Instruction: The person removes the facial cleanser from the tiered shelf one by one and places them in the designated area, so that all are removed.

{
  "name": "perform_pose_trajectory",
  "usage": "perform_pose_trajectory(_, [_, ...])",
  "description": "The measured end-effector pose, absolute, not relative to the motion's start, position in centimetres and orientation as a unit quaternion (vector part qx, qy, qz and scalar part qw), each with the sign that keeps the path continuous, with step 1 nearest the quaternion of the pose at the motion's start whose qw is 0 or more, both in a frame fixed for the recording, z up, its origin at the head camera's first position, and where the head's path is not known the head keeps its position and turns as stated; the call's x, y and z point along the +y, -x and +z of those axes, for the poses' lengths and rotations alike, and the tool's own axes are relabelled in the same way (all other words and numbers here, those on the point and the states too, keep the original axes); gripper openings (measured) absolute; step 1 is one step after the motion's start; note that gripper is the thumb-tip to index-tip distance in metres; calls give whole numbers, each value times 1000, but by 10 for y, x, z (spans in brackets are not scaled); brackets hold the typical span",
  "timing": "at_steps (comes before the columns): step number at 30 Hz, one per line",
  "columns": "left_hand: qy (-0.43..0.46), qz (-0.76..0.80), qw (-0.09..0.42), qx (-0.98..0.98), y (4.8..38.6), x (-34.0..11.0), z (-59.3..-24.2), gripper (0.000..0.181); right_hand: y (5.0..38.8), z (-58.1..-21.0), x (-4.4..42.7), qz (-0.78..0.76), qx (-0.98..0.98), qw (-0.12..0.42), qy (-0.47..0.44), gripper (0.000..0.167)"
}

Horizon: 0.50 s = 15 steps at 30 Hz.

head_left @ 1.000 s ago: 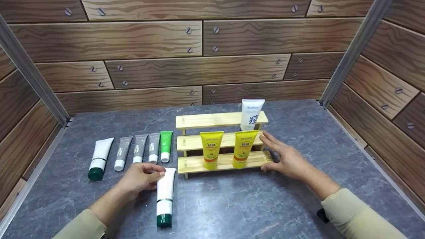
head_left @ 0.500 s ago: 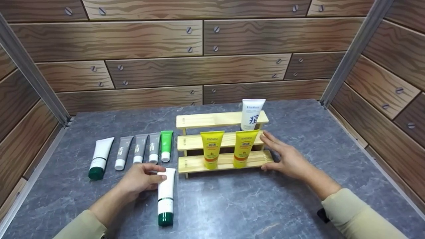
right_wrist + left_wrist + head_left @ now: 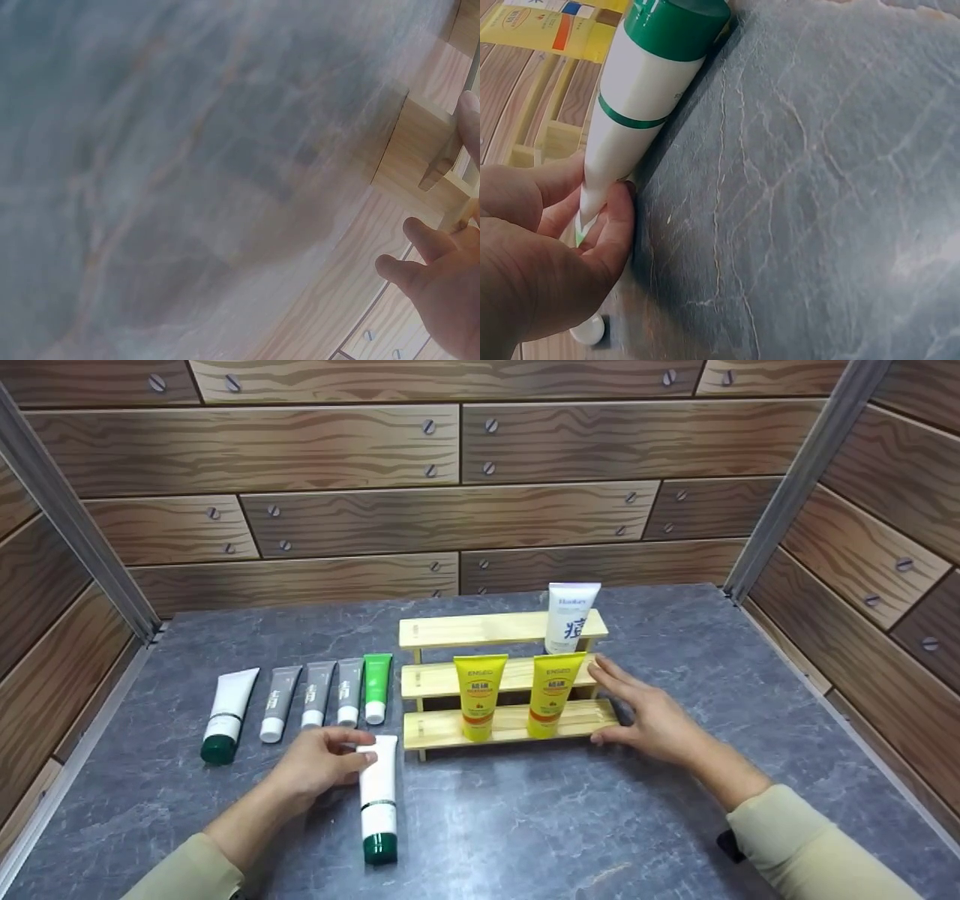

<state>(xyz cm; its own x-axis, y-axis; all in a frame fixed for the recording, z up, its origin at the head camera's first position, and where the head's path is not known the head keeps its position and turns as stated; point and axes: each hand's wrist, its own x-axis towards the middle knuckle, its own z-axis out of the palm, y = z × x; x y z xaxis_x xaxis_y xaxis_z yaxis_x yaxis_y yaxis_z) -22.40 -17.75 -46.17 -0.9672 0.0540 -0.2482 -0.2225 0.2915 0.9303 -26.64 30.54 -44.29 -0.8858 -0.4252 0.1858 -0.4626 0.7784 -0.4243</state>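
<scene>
My left hand pinches the flat end of a white squeeze tube between thumb and fingers; its dark green cap points toward me. In the left wrist view the tube slants just over the table. My right hand is spread against the right end of a three-step wooden rack, the thumb at the bottom step and a finger by the middle one. Two yellow tubes stand on the bottom step. A white tube with blue print stands upright farther back at the rack's right.
Left of the rack lie a green tube, several grey tubes and another white tube with a green cap. They rest on the dark marbled table. Wood-patterned walls close off the back and sides.
The capped end of the white tube in my left hand has shifted slightly right and away from me. My right hand stays at the rack's end.
</scene>
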Motion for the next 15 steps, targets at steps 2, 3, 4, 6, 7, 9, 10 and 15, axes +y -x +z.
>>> perform_pose_trajectory(2, [49, 589, 117, 798, 224, -177, -461, 26, 267, -443, 306, 233, -942, 43, -237, 101])
perform_pose_trajectory(3, [49, 589, 116, 798, 224, -176, -461, 25, 267, -443, 306, 232, -943, 42, -236, 102])
perform_pose_trajectory(4, [51, 589, 117, 798, 224, -176, -461, 25, 267, -443, 306, 232, -943, 41, -235, 102])
perform_pose_trajectory(6, [52, 587, 117, 799, 224, -176, -460, 25, 267, -443, 305, 233, -943, 39, -234, 101])
perform_pose_trajectory(7, [54, 587, 116, 800, 224, -175, -460, 24, 267, -442, 305, 234, -943, 39, -234, 101])
perform_pose_trajectory(9, [52, 584, 114, 802, 224, -175, -460, 25, 267, -442, 304, 235, -943, 37, -233, 101])
perform_pose_trajectory(10, [49, 582, 113, 803, 224, -175, -460, 26, 267, -442, 304, 235, -943, 37, -232, 102])
perform_pose_trajectory(15, [43, 580, 107, 807, 224, -175, -462, 28, 267, -442, 304, 234, -944, 35, -229, 102])
